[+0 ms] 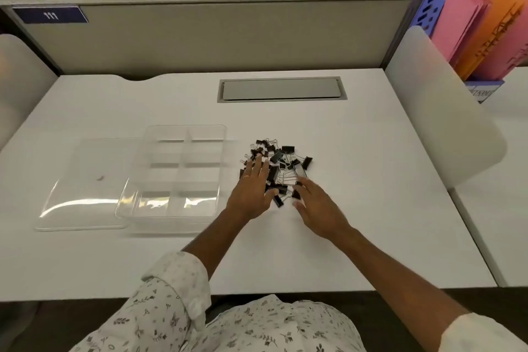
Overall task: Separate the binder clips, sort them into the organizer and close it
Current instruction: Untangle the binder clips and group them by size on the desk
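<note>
1. From where I stand, the binder clips (287,148) lie in one tangled black heap on the white surface (385,180), a little right of the organizer (220,180) and not touching it
2. The left grip (251,191) (a bare hand with a ring on one finger) lies palm down over the heap's left side. Its fingers are straight and spread, with the tips on the clips, and it is clamped on nothing
3. The right grip (317,206) sits at the heap's near right edge, with its fingers stretched towards the clips and held apart. The tips are blurred where they meet the nearest clips, but the fingers look straight rather than curled round anything
4. Between the two grips, a few clips with their wire handles showing lie loose on the surface
5. The organizer is a clear tray split into two columns of compartments, and it stands uncovered
6. Its clear lid (85,180) lies flat just to its left, edge against edge, and I cannot tell whether the two overlap
7. Further back there is a grey hatch (281,89) set into the surface, then a grey partition (200,37), with pink and orange folders (485,23) off to the right
</note>
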A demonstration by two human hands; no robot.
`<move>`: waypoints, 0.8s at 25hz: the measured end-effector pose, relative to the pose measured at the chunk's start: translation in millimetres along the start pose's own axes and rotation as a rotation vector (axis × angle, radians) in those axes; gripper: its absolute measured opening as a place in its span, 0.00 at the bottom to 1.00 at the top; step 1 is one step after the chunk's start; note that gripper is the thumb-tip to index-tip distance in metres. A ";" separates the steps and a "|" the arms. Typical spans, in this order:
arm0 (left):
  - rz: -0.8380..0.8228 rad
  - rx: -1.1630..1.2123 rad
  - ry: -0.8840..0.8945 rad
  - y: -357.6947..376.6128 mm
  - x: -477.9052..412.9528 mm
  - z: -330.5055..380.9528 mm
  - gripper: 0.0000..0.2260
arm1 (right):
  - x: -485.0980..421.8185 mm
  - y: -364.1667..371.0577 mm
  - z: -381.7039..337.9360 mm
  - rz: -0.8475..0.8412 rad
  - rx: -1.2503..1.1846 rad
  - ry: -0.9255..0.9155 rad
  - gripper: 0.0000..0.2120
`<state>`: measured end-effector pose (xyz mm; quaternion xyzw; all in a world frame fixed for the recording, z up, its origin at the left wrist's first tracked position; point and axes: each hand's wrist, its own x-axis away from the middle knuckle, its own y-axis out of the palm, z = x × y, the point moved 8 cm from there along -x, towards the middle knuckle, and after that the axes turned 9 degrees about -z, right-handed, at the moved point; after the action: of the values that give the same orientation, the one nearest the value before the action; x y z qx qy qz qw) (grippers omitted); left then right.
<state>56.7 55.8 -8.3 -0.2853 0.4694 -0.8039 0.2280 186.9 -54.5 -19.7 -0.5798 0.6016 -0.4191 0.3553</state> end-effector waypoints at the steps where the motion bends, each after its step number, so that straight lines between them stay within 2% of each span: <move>1: -0.157 0.024 -0.031 40.3 7.6 -2.5 0.36 | 23.3 35.4 7.4 -0.139 0.011 0.078 0.23; 4: -0.185 -0.006 -0.061 42.6 8.1 -15.0 0.33 | 29.4 38.3 7.7 -0.152 0.045 0.074 0.23; 8: -0.130 -0.009 -0.025 29.2 2.0 -15.4 0.29 | 22.5 19.3 4.1 -0.081 0.028 0.080 0.22; 14: -0.046 0.089 -0.095 17.5 0.5 -35.4 0.13 | 19.8 22.7 11.1 0.000 -0.142 0.236 0.16; 17: -0.041 0.107 -0.092 13.5 0.4 -44.9 0.13 | 8.3 20.5 13.8 0.024 -0.152 0.302 0.16; 20: 0.013 0.244 -0.119 6.8 2.2 -53.5 0.16 | -2.7 19.9 10.8 0.057 -0.159 0.312 0.16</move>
<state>19.7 84.7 -34.9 -0.2997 0.3556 -0.8351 0.2937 189.0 -53.3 -42.3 -0.5166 0.6970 -0.4448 0.2222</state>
